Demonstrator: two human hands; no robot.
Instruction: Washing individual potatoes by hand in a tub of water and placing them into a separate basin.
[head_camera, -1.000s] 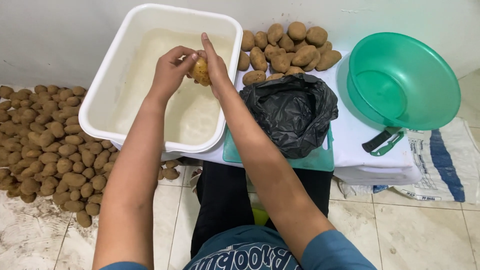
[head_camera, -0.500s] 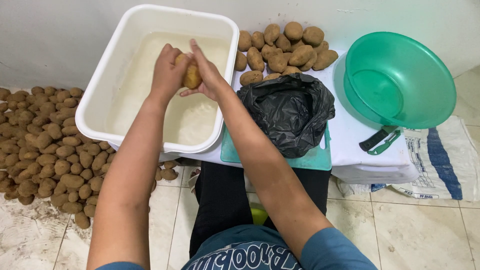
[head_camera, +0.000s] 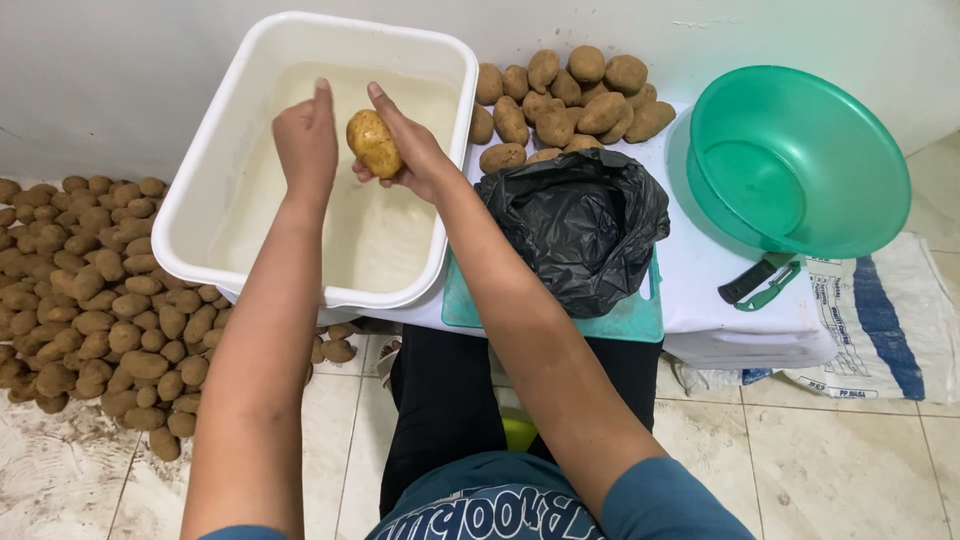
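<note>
Potato (head_camera: 374, 142) gripped in right hand (head_camera: 412, 155), lifted over white tub (head_camera: 300, 290) of cloudy water, likely so drips fall back in. Left hand (head_camera: 306, 143) beside it, loosely curled, holding nothing. Farther right: black bag (head_camera: 580, 225), potato pile (head_camera: 565, 95), green bowl (head_camera: 800, 160).

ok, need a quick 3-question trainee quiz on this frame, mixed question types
1. True or false: the right hand holds a yellow-brown oval potato above the white rectangular plastic tub.
2. What lies on the teal cutting board?
A. a crumpled black plastic bag
B. a knife
C. a sponge
3. Fill in: the round green plastic bowl holds ____ potatoes.

Key:
1. True. The left hand is beside the potato, its fingers open.
2. A
3. no
</note>
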